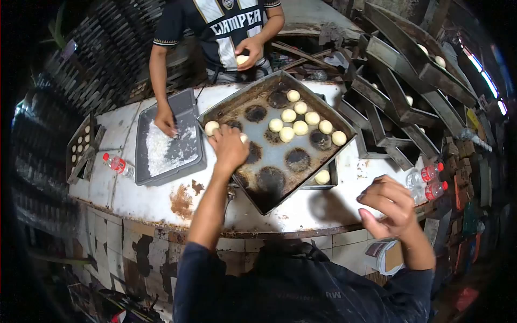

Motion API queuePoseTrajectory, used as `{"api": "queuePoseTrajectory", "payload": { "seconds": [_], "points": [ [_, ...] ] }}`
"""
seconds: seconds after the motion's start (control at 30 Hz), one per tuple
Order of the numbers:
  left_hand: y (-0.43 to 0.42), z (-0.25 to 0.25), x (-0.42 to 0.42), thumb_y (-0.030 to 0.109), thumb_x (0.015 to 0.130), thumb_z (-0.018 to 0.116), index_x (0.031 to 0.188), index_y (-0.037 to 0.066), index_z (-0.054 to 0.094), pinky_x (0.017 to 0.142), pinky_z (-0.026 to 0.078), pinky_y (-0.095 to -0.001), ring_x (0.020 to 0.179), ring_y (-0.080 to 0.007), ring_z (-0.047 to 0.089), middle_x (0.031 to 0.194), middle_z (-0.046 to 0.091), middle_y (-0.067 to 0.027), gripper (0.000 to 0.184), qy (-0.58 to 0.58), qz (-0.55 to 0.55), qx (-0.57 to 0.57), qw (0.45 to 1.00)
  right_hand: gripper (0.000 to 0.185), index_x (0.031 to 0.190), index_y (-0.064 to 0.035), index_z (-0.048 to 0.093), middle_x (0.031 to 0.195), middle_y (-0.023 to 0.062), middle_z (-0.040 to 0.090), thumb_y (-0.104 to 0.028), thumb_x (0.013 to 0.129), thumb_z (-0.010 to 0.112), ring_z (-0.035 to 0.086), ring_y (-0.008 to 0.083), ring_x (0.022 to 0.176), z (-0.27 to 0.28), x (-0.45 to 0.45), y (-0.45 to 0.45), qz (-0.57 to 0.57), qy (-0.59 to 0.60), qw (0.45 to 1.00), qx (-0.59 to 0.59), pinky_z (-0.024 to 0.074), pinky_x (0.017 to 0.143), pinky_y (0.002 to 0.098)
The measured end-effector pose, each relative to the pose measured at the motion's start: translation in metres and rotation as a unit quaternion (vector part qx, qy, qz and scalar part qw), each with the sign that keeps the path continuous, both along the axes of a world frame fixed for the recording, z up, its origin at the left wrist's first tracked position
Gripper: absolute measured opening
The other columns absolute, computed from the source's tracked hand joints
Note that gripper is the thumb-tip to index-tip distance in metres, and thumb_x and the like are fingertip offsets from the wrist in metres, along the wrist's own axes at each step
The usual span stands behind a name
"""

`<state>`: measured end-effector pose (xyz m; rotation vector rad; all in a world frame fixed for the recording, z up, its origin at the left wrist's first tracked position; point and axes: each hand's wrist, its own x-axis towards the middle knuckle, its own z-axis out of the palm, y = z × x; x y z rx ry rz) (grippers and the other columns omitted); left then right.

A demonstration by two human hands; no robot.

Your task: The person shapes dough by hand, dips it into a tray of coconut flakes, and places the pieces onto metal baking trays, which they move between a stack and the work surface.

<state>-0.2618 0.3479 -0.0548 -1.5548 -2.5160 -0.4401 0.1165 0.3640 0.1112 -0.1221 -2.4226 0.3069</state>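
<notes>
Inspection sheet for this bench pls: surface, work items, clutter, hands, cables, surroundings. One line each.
Surface: white tabletop, brown stains, worn front edge.
Work items: square metal pan with dark scorched patches; pale balls mostly grouped toward its right side.
Clutter: grey bin of white powder; red-capped bottle at left, two more bottles at right; metal tins stacked at right.
Hands: left hand in the pan at a ball, grip unclear; right hand off the pan, fingers curled, no item visible.
Cables: nothing seen clearly.
Surroundings: co-worker opposite, one hand in the bin, the other holding a ball; bucket lower right.
</notes>
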Motion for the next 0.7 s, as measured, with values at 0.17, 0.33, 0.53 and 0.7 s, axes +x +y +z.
{"api": "queuePoseTrajectory", "payload": {
  "seconds": [0.17,0.33,0.53,0.7],
  "points": [
    [-0.056,0.048,0.154,0.003,0.082,0.071,0.123,-0.004,0.042,0.094,0.048,-0.0406,0.102,-0.0338,0.064,0.110,0.065,-0.0206,0.050,-0.468,-0.206,0.257,0.820,0.037,0.122,0.0074,0.060,0.092,0.0157,0.067,-0.011,0.089,0.061,0.061,0.0200,0.078,-0.079,-0.005,-0.029,-0.119,0.050,0.923,-0.363,0.0503,0.071,0.0301],
    [-0.109,0.088,0.231,0.008,0.077,0.080,0.142,0.000,0.043,0.095,0.049,-0.0392,0.111,-0.0301,0.060,0.133,0.049,-0.0145,0.076,-0.416,-0.286,0.293,0.812,0.047,0.129,-0.0001,0.060,0.113,0.0121,0.065,-0.005,0.084,0.074,0.065,0.0176,0.097,-0.101,-0.004,-0.052,-0.041,0.177,0.759,-0.626,0.0524,0.085,0.0287],
    [-0.151,0.069,0.217,0.007,0.085,0.072,0.137,0.000,0.051,0.086,0.050,-0.0274,0.104,-0.0158,0.057,0.110,0.050,-0.0058,0.057,-0.562,-0.186,0.260,0.763,0.050,0.125,0.0012,0.059,0.132,0.0231,0.054,-0.003,0.077,0.074,0.057,0.0305,0.121,-0.087,-0.021,-0.081,0.004,0.153,0.948,-0.279,0.0475,0.100,0.0383],
    [-0.171,0.034,0.205,0.018,0.097,0.059,0.138,-0.002,0.049,0.088,0.049,-0.0330,0.113,-0.0232,0.052,0.117,0.051,-0.0136,0.047,-0.319,-0.213,0.386,0.839,0.025,0.103,0.0065,0.065,0.101,0.0201,0.068,-0.015,0.090,0.065,0.068,0.0264,0.087,-0.102,-0.070,-0.101,-0.036,0.235,0.897,-0.372,0.0545,0.076,0.0336]
  ]
}}
